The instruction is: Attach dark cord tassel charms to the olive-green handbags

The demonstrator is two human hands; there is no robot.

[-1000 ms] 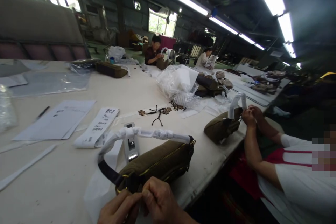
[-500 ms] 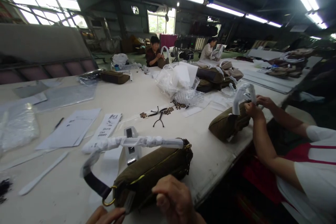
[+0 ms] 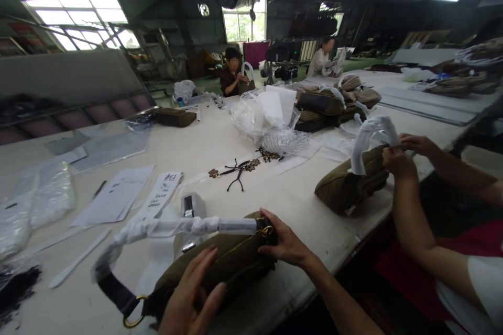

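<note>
Olive bag (image 3: 236, 251) on its side by the near edge of the surface (image 3: 298, 193); its contents hidden, a yellow zip line running along the upper face; beyond it, toward the middle of the surface, a clear plastic bag (image 3: 245, 118) with white sheets (image 3: 277, 104) at it, whether inside or on top I cannot tell; more clear plastic (image 3: 51, 193) by the left edge, contents unclear.

Half a second earlier both hands were toward the ring end; now the right hand (image 3: 281, 238) is at the far end, fingers grasping it beside the gold fitting (image 3: 267, 227); left hand (image 3: 194, 293) now over the near half, fingers spread and released, contact with the cloth not certain; view has turned as well, so any shift of the bag is hard to judge; co-worker's hands (image 3: 401, 159) remain at the second olive bag (image 3: 341, 183), farther along the same edge.

Long axis of the olive bag slants roughly along the near edge; ring end, with gold ring (image 3: 132, 323) and dark strap (image 3: 116, 293), points left; fitting end points toward the co-worker; white-wrapped handle (image 3: 196, 226) loops out on the side away from the near edge.
</note>
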